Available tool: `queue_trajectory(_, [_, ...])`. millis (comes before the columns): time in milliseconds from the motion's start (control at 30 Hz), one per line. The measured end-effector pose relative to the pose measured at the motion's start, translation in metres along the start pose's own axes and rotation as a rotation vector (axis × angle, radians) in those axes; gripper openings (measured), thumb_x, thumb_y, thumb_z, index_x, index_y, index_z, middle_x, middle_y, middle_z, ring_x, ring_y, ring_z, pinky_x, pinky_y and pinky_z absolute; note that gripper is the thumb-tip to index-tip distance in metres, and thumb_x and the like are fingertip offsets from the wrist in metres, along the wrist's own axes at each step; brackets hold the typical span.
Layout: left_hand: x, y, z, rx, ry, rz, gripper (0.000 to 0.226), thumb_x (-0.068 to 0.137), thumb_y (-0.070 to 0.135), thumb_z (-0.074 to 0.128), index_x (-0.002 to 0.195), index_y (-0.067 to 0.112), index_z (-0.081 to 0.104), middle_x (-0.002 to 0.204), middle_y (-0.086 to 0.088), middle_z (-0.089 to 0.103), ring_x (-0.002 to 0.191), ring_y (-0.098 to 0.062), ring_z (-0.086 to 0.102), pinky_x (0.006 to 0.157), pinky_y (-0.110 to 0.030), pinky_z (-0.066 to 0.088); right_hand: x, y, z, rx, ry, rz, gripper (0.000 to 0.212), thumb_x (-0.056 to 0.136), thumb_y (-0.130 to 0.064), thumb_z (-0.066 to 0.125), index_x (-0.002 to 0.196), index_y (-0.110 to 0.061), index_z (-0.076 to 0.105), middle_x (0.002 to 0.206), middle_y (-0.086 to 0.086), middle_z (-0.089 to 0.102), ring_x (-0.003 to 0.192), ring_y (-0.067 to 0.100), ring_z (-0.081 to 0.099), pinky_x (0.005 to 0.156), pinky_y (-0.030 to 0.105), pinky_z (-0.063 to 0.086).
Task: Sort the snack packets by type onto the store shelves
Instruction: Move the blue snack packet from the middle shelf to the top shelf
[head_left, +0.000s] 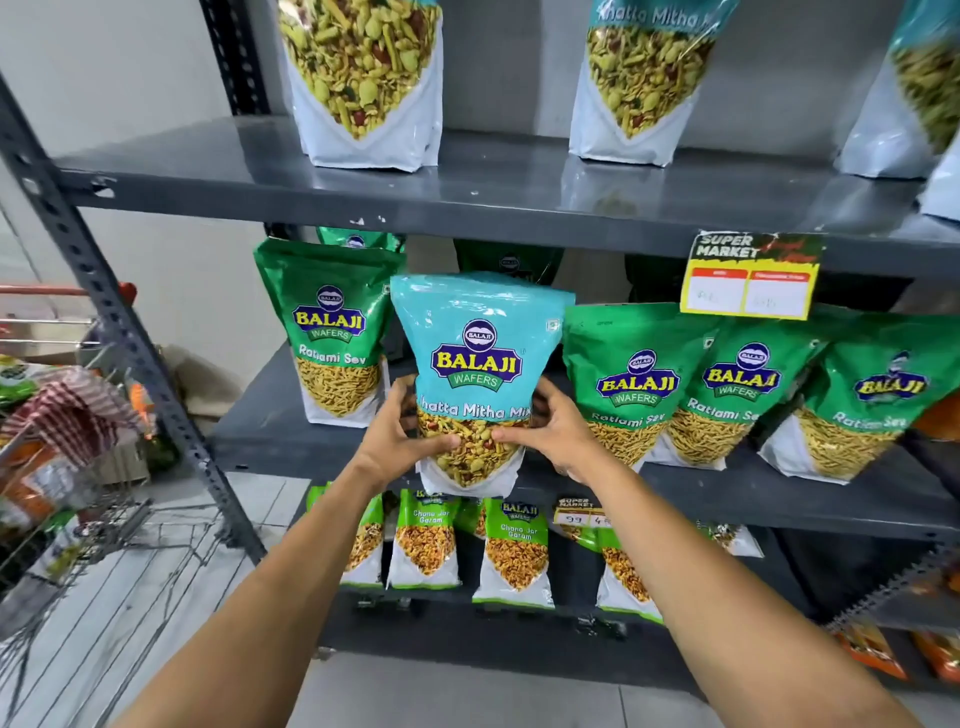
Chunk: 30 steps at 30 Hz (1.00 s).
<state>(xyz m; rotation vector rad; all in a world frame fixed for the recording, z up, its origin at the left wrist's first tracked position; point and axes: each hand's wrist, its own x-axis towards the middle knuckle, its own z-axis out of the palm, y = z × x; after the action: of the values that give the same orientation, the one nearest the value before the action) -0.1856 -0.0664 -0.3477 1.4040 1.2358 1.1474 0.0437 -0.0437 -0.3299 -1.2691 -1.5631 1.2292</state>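
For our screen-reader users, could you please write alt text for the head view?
Both hands, left hand and right hand, hold a blue packet before green packets on a grey shelf; matching blue-topped packets stand above.

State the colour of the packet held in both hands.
Light blue Khatta Mitha Mix packet, white base; head view.

Where the camera sat: on your head, the only view you had.
Which way it looked: forward and a bit down, straight at the grey shelves (498, 197).
How near: close. Your left hand (402, 441) and right hand (550, 431) reached out in the middle, with both arms running up from the bottom edge.
How wide: very wide, so the shelf post (104, 291) on the left looked bent.
Edges: a trolley (78, 467) showed far left, floor at the bottom.
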Motion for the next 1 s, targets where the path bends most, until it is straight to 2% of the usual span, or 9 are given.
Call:
queue_trajectory(100, [-0.034,0.021,0.002,-0.011,0.046,0.039,0.090,0.056,0.021,0.088,0.132,0.020,0.040,0.124,-0.004,0.065,0.116,-0.023,0.065,0.098,-0.046,0.053,-0.026,-0.019,-0.002,-0.015,-0.024,-0.041,0.082,0.062,-0.007,0.087,0.133,-0.020,0.047,0.123,-0.006,0.061,0.109,0.007,0.058,0.100,0.032,0.047])
queue_trajectory(233, [-0.083,0.053,0.007,0.024,0.130,0.101,0.097,0.051,0.030,0.094,0.131,0.021,0.041,0.123,0.000,0.066,0.117,-0.021,0.064,0.099,-0.050,0.052,-0.064,-0.049,-0.006,-0.051,-0.068,-0.120,0.079,0.066,-0.009,0.085,0.134,-0.018,0.046,0.116,-0.014,0.057,0.107,0.004,0.054,0.090,0.017,0.046])
queue_trajectory(367, [-0.119,0.081,0.019,0.032,0.211,0.199,0.078,0.066,0.001,0.084,0.130,0.019,0.042,0.112,0.011,0.063,0.097,0.000,0.068,0.084,-0.032,0.060,-0.098,-0.078,-0.013,-0.065,-0.079,-0.190,0.088,0.058,-0.023,0.090,0.134,-0.018,0.046,0.140,0.005,0.053,0.128,0.021,0.050,0.111,0.043,0.039])
queue_trajectory(433, [-0.130,0.096,0.024,0.060,0.229,0.247,0.078,0.066,0.005,0.084,0.129,0.020,0.041,0.112,0.012,0.062,0.094,0.003,0.066,0.082,-0.027,0.060,-0.114,-0.092,-0.020,-0.079,-0.080,-0.228,0.095,0.054,-0.029,0.091,0.136,-0.017,0.045,0.141,0.006,0.053,0.128,0.020,0.050,0.110,0.042,0.041])
queue_trajectory(500, [-0.140,0.115,0.031,0.094,0.226,0.289,0.082,0.061,0.017,0.087,0.129,0.024,0.041,0.116,0.013,0.062,0.101,0.000,0.065,0.085,-0.025,0.058,-0.132,-0.107,-0.032,-0.080,-0.054,-0.265,0.087,0.061,-0.017,0.088,0.137,-0.015,0.045,0.139,0.006,0.054,0.123,0.016,0.050,0.106,0.033,0.043])
queue_trajectory(600, [-0.142,0.147,0.044,0.120,0.208,0.362,0.083,0.061,0.015,0.087,0.130,0.017,0.040,0.111,0.016,0.060,0.096,0.014,0.063,0.081,-0.013,0.055,-0.153,-0.135,-0.057,-0.085,0.004,-0.305,0.094,0.053,-0.025,0.090,0.135,-0.020,0.047,0.137,0.004,0.055,0.128,0.021,0.048,0.107,0.048,0.042])
queue_trajectory(700, [-0.132,0.186,0.057,0.141,0.188,0.442,0.082,0.064,0.008,0.087,0.133,0.009,0.041,0.112,0.012,0.061,0.097,0.014,0.062,0.083,-0.015,0.055,-0.167,-0.169,-0.084,-0.043,0.024,-0.339,0.098,0.046,-0.029,0.088,0.135,-0.020,0.048,0.128,-0.005,0.058,0.125,0.022,0.051,0.095,0.053,0.052])
queue_trajectory(833, [-0.106,0.241,0.072,0.167,0.183,0.518,0.089,0.059,0.026,0.092,0.132,0.013,0.044,0.125,-0.004,0.064,0.114,-0.015,0.063,0.098,-0.037,0.053,-0.169,-0.211,-0.124,-0.011,0.092,-0.400,0.095,0.050,-0.025,0.088,0.136,-0.021,0.046,0.134,-0.001,0.054,0.116,0.026,0.059,0.066,0.039,0.061])
queue_trajectory(1000, [-0.064,0.302,0.099,0.188,0.174,0.616,0.089,0.061,0.031,0.091,0.134,0.012,0.043,0.120,0.002,0.061,0.111,-0.015,0.059,0.099,-0.032,0.050,-0.151,-0.248,-0.169,0.022,0.245,-0.498,0.083,0.069,-0.009,0.082,0.141,-0.018,0.041,0.132,-0.004,0.053,0.103,0.015,0.061,0.046,0.022,0.054])
